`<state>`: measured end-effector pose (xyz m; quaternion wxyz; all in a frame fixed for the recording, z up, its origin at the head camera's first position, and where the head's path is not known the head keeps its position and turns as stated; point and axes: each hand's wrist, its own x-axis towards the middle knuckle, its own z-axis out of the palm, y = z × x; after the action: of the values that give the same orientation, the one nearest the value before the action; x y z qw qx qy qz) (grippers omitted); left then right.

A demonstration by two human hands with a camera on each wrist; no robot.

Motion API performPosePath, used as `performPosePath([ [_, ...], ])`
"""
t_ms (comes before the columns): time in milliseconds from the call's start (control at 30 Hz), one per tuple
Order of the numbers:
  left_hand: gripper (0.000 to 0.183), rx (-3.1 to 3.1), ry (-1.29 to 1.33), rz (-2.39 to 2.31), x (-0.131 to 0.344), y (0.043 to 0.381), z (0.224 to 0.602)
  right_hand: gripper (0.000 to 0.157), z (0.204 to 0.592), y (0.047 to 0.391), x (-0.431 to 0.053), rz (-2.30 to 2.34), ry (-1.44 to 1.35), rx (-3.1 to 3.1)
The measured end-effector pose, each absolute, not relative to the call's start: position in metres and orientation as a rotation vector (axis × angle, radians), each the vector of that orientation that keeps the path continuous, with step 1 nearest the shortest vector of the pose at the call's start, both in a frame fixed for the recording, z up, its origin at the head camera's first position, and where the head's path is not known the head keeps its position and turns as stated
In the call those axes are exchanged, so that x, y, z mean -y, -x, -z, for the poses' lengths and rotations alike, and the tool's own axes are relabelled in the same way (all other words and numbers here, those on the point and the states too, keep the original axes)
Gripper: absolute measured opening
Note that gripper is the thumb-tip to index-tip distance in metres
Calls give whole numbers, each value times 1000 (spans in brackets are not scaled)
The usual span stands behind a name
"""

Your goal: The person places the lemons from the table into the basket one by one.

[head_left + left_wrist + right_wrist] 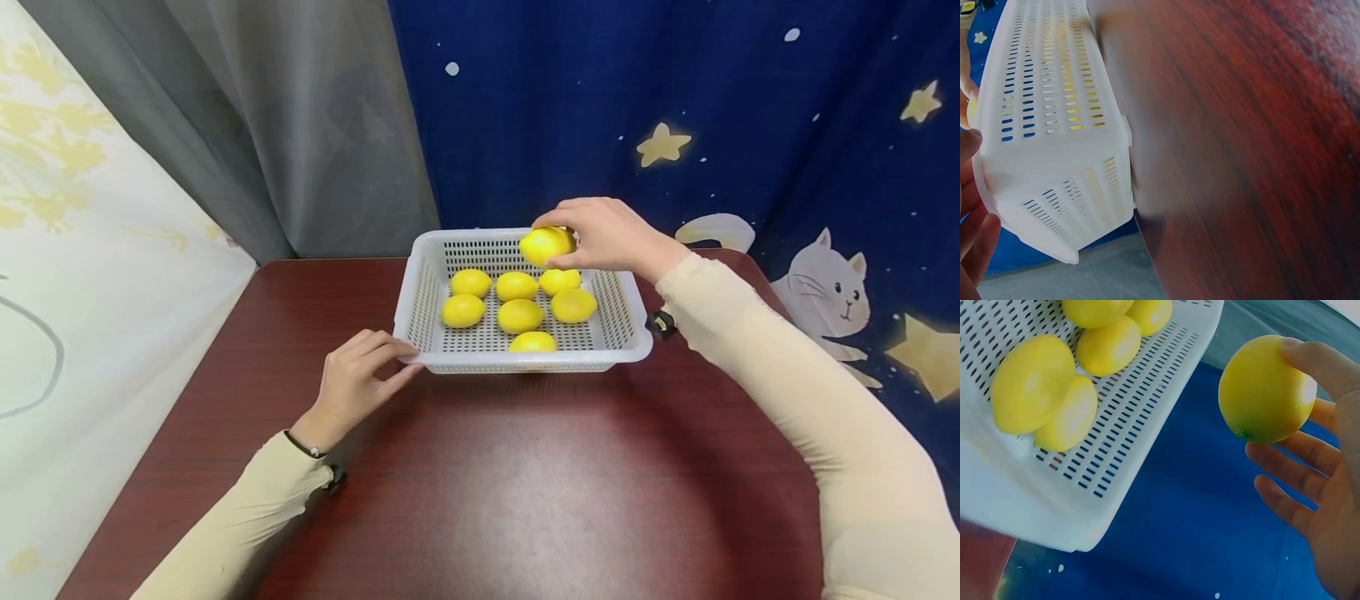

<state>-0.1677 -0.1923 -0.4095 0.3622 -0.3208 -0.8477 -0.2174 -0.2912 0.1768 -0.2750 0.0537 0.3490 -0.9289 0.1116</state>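
Note:
A white plastic basket (517,358) with slotted walls stands on the table, several yellow lemons (520,317) lying on its floor. My right hand (611,237) pinches one more lemon (545,246) between thumb and fingers, above the basket's far side. In the right wrist view that held lemon (1266,390) shows a greenish tip, and two fingers stand away from it. At the basket's near left corner my left hand (356,383) grips the rim. The left wrist view shows thumb and fingers at the edge of the basket (1054,150), partly cut off by the frame.
The dark red wooden table (510,483) extends toward me from the basket. Behind it hang a grey curtain (330,125) and a blue curtain (540,108) with stars and a cat. A white patterned cloth (97,292) hangs along the left side.

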Motion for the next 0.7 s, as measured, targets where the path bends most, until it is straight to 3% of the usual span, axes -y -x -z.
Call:
performPosePath([
  [700,23,2191,822,557,193,169,410,53,284,306,-135,-286,-1203,2852],
])
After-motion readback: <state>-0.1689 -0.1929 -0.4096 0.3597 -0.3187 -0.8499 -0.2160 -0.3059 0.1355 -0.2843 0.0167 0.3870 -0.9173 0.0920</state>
